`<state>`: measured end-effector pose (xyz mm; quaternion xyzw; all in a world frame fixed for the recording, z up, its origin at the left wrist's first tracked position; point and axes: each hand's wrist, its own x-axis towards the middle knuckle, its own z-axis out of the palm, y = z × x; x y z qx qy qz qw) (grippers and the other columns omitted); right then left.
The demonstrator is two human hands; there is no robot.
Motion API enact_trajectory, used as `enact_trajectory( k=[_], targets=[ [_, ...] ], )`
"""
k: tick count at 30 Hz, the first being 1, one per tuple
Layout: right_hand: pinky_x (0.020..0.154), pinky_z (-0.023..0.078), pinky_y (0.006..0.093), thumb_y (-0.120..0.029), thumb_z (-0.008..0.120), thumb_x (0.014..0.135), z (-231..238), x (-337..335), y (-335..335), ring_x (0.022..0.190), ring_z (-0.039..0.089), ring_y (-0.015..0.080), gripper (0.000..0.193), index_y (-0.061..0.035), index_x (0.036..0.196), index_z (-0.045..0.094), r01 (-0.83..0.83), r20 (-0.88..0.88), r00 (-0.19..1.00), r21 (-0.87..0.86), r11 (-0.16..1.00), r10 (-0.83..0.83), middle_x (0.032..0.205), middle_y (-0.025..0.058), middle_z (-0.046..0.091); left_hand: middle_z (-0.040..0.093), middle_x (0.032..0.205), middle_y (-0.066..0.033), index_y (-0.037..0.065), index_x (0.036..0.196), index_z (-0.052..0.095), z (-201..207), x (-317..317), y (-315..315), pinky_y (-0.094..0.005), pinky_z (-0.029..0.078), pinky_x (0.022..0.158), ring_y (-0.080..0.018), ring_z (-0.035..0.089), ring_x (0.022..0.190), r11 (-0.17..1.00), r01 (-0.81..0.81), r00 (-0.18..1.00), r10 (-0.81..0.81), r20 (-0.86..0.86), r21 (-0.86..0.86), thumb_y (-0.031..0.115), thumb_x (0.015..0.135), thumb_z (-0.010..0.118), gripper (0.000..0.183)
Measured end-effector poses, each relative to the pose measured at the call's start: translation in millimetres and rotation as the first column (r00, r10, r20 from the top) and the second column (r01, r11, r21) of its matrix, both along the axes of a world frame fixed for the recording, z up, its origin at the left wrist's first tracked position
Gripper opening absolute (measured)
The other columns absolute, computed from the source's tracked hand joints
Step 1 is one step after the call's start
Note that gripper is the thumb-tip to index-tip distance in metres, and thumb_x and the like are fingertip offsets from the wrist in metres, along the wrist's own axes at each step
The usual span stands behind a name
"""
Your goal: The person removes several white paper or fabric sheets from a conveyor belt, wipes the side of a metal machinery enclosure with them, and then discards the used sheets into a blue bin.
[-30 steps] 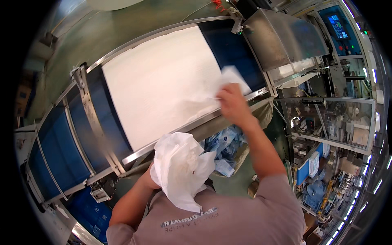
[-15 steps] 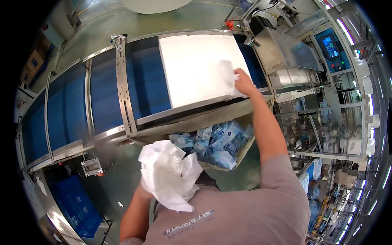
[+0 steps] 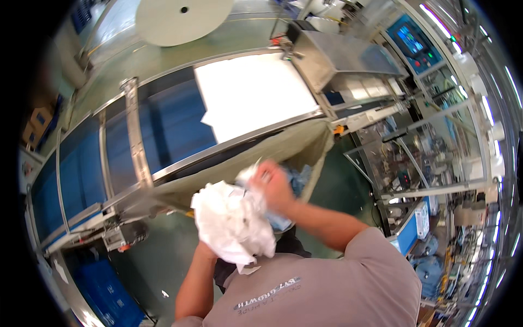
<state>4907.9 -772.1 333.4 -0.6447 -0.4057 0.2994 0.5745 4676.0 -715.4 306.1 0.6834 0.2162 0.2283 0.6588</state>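
A crumpled bundle of white sheets (image 3: 231, 223), thin and soft like tissue or nonwoven cloth, is held in front of my body. My left hand (image 3: 205, 252) supports it from below, with its fingers hidden behind the folds. At the bundle's upper right, my right hand (image 3: 271, 186) is closed, blurred by motion, with a white sheet (image 3: 248, 174) at its fingers. Beyond them, a flat white sheet stack (image 3: 256, 90) lies on the blue conveyor belt (image 3: 177, 122), one corner sticking out at its left edge.
Under my hands hangs a beige cloth bin (image 3: 318, 150) with blue-printed plastic packs (image 3: 298, 179) in it. A metal machine housing (image 3: 348, 54) and a control panel (image 3: 411, 41) stand right. A metal crossbar (image 3: 135, 131) spans the belt; a blue crate (image 3: 106, 291) sits lower left.
My right hand has come back from the stack on the belt to the bundle, bringing a white sheet. The view has shifted and turned slightly; the bundle stays in my left hand.
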Motion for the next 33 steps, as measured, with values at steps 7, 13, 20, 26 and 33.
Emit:
enact_trajectory(
  k=[7, 13, 20, 26, 33],
  targets=[
    [0.092, 0.050, 0.0316, -0.023, 0.059, 0.108, -20.3, 143.0, -146.7, 0.110, 0.058, 0.0139, 0.037, -0.0071, 0.139, 0.048, -0.272, -0.519, 0.828, -0.044, 0.961, 0.211, 0.121, 0.0074, 0.059, 0.066, 0.141, -0.0084, 0.006, 0.148, 0.056, -29.2, 201.1, -98.0, -0.0414, 0.051, 0.109, -0.0224, 0.064, 0.126, 0.938, 0.031, 0.999, -0.025, 0.020, -0.347, 0.008, 0.070, 0.095, 0.087],
    [0.095, 0.056, 0.0380, -0.019, 0.070, 0.100, 39.5, 331.9, -180.1, 0.112, 0.067, 0.0258, 0.039, -0.0011, 0.134, 0.061, -0.105, 0.401, 0.907, -0.084, 0.991, 0.131, 0.124, 0.0158, 0.066, 0.070, 0.125, -0.0068, 0.005, 0.135, 0.059, 8.1, 338.5, -108.3, -0.0377, 0.054, 0.100, -0.0198, 0.069, 0.112, 0.982, -0.039, 0.999, 0.037, -0.013, -0.187, 0.002, 0.072, 0.092, 0.072],
    [0.080, 0.059, 0.0352, -0.017, 0.077, 0.092, -7.7, 571.2, -177.3, 0.085, 0.074, 0.0234, 0.022, -0.0021, 0.108, 0.075, 0.356, 0.407, 0.877, -0.194, 0.914, -0.255, 0.097, 0.0138, 0.077, 0.067, 0.134, -0.0097, 0.003, 0.143, 0.054, 36.4, 374.3, -100.4, -0.0374, 0.050, 0.106, -0.0217, 0.064, 0.124, 0.995, 0.097, 0.987, -0.098, -0.127, -0.016, 0.013, 0.076, 0.091, 0.077],
    [0.075, 0.058, 0.0362, -0.014, 0.077, 0.090, -43.8, 756.3, -169.6, 0.080, 0.073, 0.0251, 0.016, -0.0058, 0.103, 0.079, 0.596, 0.699, 0.629, -0.154, 0.788, -0.339, 0.090, 0.0142, 0.076, 0.065, 0.135, -0.0181, 0.010, 0.129, 0.068, 38.5, 447.6, -91.2, -0.0453, 0.050, 0.106, -0.0417, 0.060, 0.127, 0.935, 0.176, 0.966, -0.104, -0.236, 0.307, 0.019, 0.072, 0.090, 0.061],
    [0.096, 0.056, 0.0478, -0.010, 0.066, 0.092, -28.3, 914.3, -139.7, 0.111, 0.068, 0.0373, 0.026, -0.0119, 0.115, 0.078, 0.617, 0.921, 0.389, -0.246, 0.748, -0.018, 0.121, 0.0161, 0.070, 0.062, 0.134, -0.0198, 0.009, 0.130, 0.068, 51.5, 553.5, -55.2, -0.0456, 0.051, 0.106, -0.0429, 0.060, 0.125, 0.889, 0.354, 0.924, -0.285, -0.256, 0.291, 0.018, 0.071, 0.090, 0.064]
  ],
)
